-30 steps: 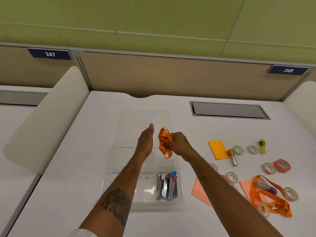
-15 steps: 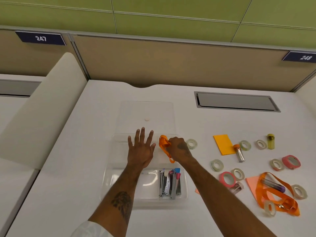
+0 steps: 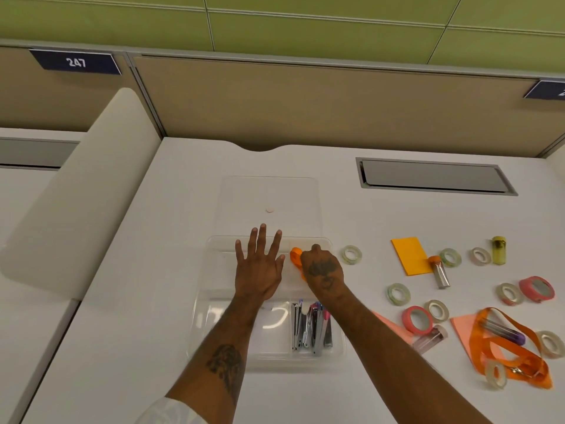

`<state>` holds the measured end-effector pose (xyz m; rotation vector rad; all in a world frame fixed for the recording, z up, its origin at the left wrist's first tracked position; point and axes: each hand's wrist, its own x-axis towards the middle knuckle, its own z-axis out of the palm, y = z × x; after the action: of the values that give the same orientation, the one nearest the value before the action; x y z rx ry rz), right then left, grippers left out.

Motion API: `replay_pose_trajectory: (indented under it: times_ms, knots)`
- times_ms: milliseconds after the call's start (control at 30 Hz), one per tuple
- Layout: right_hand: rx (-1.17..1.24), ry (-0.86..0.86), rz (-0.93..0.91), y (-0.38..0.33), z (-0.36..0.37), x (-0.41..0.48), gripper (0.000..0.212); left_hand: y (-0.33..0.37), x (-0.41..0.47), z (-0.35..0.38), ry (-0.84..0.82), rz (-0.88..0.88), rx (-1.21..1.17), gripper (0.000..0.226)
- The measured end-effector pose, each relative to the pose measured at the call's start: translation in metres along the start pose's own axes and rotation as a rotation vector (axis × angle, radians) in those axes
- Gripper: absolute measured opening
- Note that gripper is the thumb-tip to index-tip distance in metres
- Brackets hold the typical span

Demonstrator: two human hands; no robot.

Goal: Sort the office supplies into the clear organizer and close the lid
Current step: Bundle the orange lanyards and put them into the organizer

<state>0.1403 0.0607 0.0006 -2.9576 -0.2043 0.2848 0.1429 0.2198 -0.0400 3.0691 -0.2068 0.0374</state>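
The bunched orange ribbon [image 3: 295, 255] is in the far-right compartment of the clear plastic organizer [image 3: 201, 332], mid-worktop [image 3: 153, 301]; the right hand [image 3: 324, 269] curls round it; the left hand [image 3: 260, 267] lies flat, fingers spread, alongside; once released, the springy ribbon may unwind over the rim and foul the clear lid [image 3: 269, 194].

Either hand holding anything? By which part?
Right hand grips the bunched orange lanyard; exact spot hidden under the hand. Left hand open, holds nothing.

An organizer [image 3: 220, 338] sits on the desk [image 3: 137, 301], its lid [image 3: 269, 194] lying flat behind it. Tape rolls [image 3: 398, 294] and a lanyard [image 3: 513, 353] lie to its right.
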Motion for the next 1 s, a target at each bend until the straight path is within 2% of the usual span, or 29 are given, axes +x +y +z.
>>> replay_pose_trajectory:
  times_ms: [100, 200, 267, 333, 433, 500, 600, 833, 1000]
  knots:
    - [0.13, -0.089, 0.058, 0.007, 0.005, 0.0, 0.051, 0.0, -0.001, -0.002, 0.007, 0.002, 0.022, 0.068]
    - [0.145, -0.171, 0.038, 0.014, 0.004, 0.002, 0.051, 0.001, 0.0, -0.003, 0.002, 0.009, 0.018, 0.067]
    - [0.033, -0.115, 0.004, 0.017, -0.001, 0.001, 0.051, 0.001, 0.001, -0.004, 0.0, 0.017, 0.015, 0.067]
    - [-0.102, 0.016, -0.039, 0.019, -0.007, -0.003, 0.049, 0.001, 0.001, -0.008, 0.011, 0.024, 0.037, 0.069]
    - [-0.114, 0.195, -0.069, 0.029, -0.017, -0.015, 0.059, 0.003, 0.001, -0.017, 0.038, 0.037, 0.074, 0.072]
    - [-0.153, 0.18, -0.037, 0.039, -0.023, -0.025, 0.076, 0.005, 0.001, -0.024, 0.048, 0.058, 0.095, 0.074]
    - [-0.209, 0.179, 0.041, 0.058, -0.026, -0.039, 0.086, 0.012, 0.001, -0.035, 0.069, 0.107, 0.115, 0.076]
    - [-0.151, 0.233, 0.199, 0.103, -0.032, -0.09, 0.081, 0.048, -0.007, -0.05, 0.13, 0.216, 0.05, 0.084]
    - [-0.133, 0.247, 0.26, 0.147, -0.038, -0.127, 0.08, 0.101, -0.012, -0.053, 0.145, 0.288, 0.036, 0.085]
